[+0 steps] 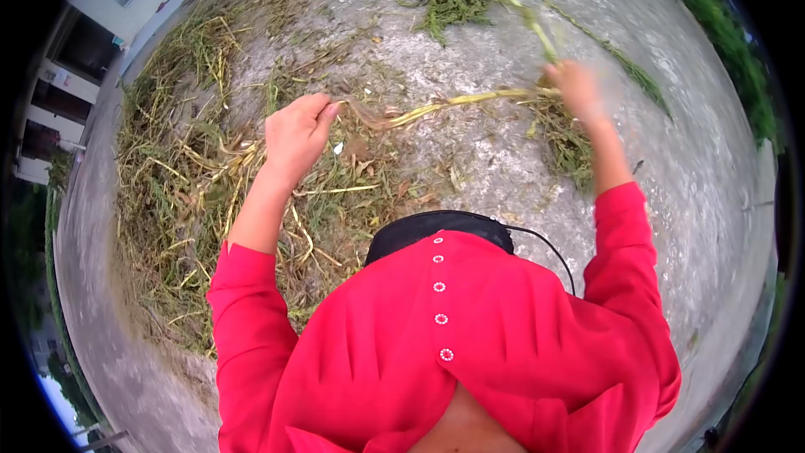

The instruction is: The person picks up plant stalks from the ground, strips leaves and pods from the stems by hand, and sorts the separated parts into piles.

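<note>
Grey ground [713, 201], left hand [295, 132] pinching yellowish stalk [457, 101], right hand [579, 91] gripping it

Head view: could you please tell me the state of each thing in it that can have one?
Left hand: closed on the yellow stalk.
Right hand: closed on the stalk, blurred.
Yellow stalk: stretched between both hands, slightly bent.
Plant pile: loose, tangled, spread over the ground.
Red shirt: buttoned in front, open at the top.
</note>
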Motion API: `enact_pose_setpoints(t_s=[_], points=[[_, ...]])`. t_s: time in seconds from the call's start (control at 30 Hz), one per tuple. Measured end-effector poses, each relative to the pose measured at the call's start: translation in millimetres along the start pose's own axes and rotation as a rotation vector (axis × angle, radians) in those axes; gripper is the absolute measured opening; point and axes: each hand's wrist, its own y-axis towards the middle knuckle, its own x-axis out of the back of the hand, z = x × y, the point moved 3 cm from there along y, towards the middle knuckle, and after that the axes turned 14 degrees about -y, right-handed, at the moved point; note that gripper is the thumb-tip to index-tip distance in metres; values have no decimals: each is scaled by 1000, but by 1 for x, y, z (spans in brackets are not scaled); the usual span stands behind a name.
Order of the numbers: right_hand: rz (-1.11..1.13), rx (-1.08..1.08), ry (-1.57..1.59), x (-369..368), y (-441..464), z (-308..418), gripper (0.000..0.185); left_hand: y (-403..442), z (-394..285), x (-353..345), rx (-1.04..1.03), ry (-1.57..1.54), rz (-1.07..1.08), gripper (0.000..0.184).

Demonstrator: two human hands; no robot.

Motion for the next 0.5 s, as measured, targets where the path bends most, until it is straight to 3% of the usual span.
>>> enact_pose_setpoints(t_s=[0.03,0.1,0.2,0.23,0.3,0.4,0.47,0.5], points=[[-22,4,323,-19,-8,22,33,6,-10,-4,4,-25,23,19],[106,-16,559,-42,-27,79,31,16,-25,-17,40,-88,65,22],[123,267,537,-75,-41,141,28,26,-33,-37,147,-224,93,22],[-25,352,581,-89,-37,140,28,27,-28,-40,245,-371,90,23],[-315,538,663,-104,-29,143,27,27,-19,-50,204,-519,51,24],[-70,404,936,-114,-29,149,27,24,-15,-51,171,-532,24,30],[-179,308,889,-104,-29,155,33,20,-14,-50,207,-404,68,33],[-229,283,786,-98,-27,156,36,16,-21,-49,62,-277,1,36]])
